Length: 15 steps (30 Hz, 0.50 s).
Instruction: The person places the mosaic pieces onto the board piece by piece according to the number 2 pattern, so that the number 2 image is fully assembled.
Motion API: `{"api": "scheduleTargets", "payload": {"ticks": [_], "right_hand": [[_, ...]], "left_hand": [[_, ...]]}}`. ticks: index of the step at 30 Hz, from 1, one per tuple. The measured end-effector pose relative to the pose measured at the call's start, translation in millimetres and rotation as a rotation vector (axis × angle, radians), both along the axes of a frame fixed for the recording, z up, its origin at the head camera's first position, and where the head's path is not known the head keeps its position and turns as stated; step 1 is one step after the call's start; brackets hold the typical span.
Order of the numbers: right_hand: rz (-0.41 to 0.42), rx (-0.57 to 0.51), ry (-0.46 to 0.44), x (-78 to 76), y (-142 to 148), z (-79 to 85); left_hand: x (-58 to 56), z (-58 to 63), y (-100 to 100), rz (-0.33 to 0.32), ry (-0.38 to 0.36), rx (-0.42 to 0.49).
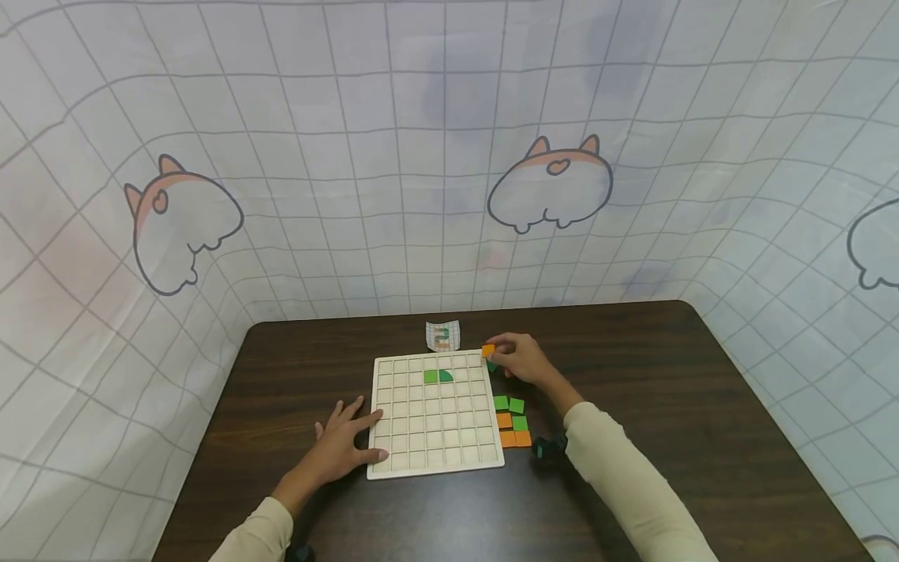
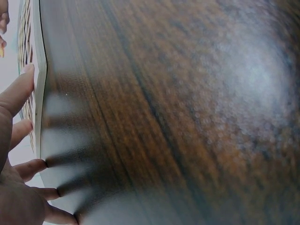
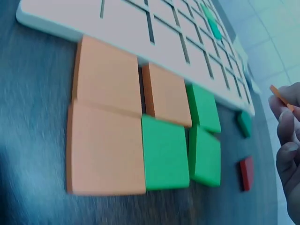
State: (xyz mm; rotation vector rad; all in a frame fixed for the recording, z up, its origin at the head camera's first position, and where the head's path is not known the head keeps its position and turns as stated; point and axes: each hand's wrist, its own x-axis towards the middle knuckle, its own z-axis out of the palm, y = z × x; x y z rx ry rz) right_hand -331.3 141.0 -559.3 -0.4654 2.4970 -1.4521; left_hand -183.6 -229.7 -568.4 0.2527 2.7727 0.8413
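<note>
A white grid board (image 1: 435, 437) lies on the dark table. Two tiles sit in one of its upper rows: a light green square (image 1: 431, 376) and, beside it, a dark green rounded piece (image 1: 445, 376). My left hand (image 1: 340, 441) rests at the board's left edge, fingers spread, with thumb and a finger touching the rim. Near the upper right corner my right hand (image 1: 521, 359) pinches an orange square tile (image 1: 488, 351) above the board's edge. Another dark green piece (image 3: 243, 123) lies on the table below that hand, next to the board.
Orange tiles (image 3: 107, 150) and green tiles (image 3: 165, 152) lie in a cluster right of the board. A red piece (image 3: 247, 173) is farther up on that side. Behind the board lies a small printed pattern card (image 1: 442, 336). A gridded curtain (image 1: 365, 234) surrounds the table.
</note>
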Motion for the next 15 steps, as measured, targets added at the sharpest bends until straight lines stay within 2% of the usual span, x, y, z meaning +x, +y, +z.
{"api": "scheduleTargets", "payload": {"ticks": [9, 15], "right_hand": [[0.059, -0.053, -0.044, 4.5, -27.8, 9.3], [0.096, -0.055, -0.028, 6.9, -45.1, 10.6]], "left_hand": [[0.6, -0.4, -1.4, -0.002, 0.004, 0.003], [1.0, 0.3, -0.8, -0.008, 0.005, 0.009]]}}
